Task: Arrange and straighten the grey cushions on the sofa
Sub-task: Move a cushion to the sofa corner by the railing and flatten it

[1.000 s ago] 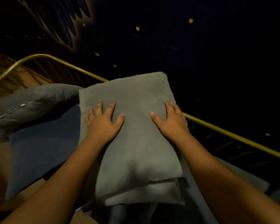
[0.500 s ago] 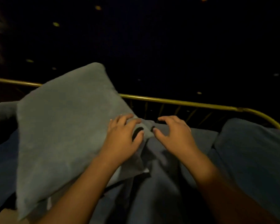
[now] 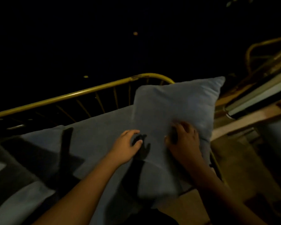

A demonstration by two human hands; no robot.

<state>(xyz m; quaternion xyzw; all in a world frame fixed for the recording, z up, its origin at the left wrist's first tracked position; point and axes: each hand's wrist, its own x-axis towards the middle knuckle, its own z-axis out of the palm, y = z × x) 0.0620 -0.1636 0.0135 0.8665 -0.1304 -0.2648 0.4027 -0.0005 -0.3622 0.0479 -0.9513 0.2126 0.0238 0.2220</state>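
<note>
We press the soft, light cushion (image 3: pixel 173 111) with our right hand (image 3: pixel 184 138), fingers curled; left hand (image 3: pixel 128 146) loosely open; corners suit gripping.

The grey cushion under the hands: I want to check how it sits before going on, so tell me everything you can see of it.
The grey cushion is a plump rectangle in soft, matte fabric with pointed corners, its upper right one sticking up. It leans back against the curved brass rail at the sofa's right end, its lower part on the seat pad. The right hand presses into its front with curled fingers; the left hand is at its lower left edge, though contact there is unclear. The picture is dim and blurred.
</note>
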